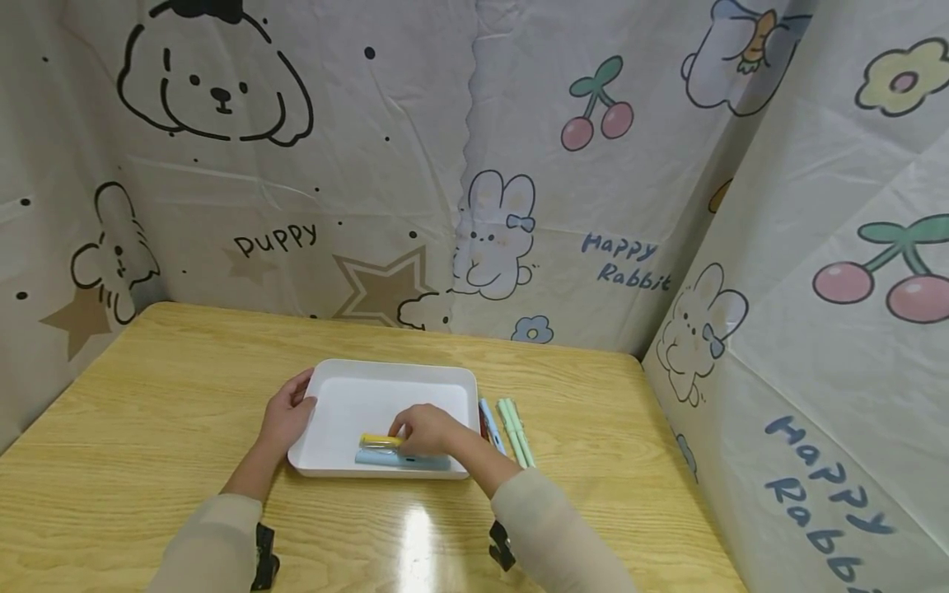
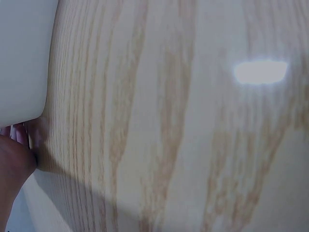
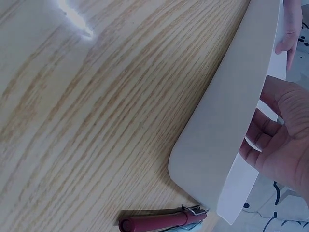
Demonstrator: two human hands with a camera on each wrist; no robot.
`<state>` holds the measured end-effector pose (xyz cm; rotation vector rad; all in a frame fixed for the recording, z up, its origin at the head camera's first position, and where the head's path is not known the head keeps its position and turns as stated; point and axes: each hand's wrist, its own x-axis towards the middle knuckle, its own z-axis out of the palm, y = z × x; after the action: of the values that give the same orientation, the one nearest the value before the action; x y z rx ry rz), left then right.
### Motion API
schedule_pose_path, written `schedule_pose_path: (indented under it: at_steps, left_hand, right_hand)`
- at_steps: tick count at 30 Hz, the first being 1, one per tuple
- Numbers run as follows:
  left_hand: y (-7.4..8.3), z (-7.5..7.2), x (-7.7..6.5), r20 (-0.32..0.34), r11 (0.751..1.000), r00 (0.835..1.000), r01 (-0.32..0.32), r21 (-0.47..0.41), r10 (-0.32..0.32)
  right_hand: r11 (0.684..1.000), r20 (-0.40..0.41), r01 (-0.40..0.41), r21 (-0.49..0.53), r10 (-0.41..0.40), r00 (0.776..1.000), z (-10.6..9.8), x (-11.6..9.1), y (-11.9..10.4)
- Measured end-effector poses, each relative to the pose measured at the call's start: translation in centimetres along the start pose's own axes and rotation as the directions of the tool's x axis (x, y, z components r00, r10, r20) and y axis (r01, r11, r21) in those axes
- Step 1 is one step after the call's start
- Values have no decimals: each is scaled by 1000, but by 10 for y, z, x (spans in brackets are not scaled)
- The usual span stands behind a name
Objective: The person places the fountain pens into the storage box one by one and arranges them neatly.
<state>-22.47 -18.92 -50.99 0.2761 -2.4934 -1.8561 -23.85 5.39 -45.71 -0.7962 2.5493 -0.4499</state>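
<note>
A white tray (image 1: 385,387) lies on the wooden table. My left hand (image 1: 287,420) grips its left edge, the thumb at the rim and the fingers along the outside; in the left wrist view only part of this hand (image 2: 17,157) shows beside the tray wall. My right hand (image 1: 426,430) reaches over the tray's right side and pinches the end of a yellow pen (image 1: 376,441) low inside it. A light blue pen (image 1: 385,458) lies alongside, nearer the front wall. From the right wrist, curled fingers (image 3: 263,130) show behind the wall, which hides the yellow pen.
Right of the tray lie a blue pen (image 1: 492,427), two pale green pens (image 1: 516,432) and a dark red pen (image 3: 159,221) close against the tray wall. Printed cloth (image 1: 385,181) hangs behind the table and along both sides.
</note>
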Motion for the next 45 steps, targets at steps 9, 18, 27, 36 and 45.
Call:
schedule_pose_path:
  at_steps: [9, 18, 27, 36, 45]
  left_hand:
    - [2, 0, -1, -1, 1000, 1000, 6, -8, -6]
    - [1, 1, -1, -10, 1000, 1000, -3, 7, 3]
    - [-1, 0, 1, -6, 1000, 1000, -9, 11, 9]
    - [-4, 0, 2, -16, 1000, 1000, -9, 23, 9]
    - [-3, 0, 2, -17, 1000, 1000, -13, 17, 14]
  right_hand:
    - [1000, 6, -4, -8, 4, 1000, 0, -2, -2]
    - [1000, 2, 1, -9, -1, 1000, -1, -2, -3]
    - [1000, 6, 3, 5, -3, 1000, -2, -3, -1]
    - [999, 8, -1, 36, 1, 1000, -5, -3, 0]
    - [1000, -31, 13, 23, -13, 999, -15, -6, 5]
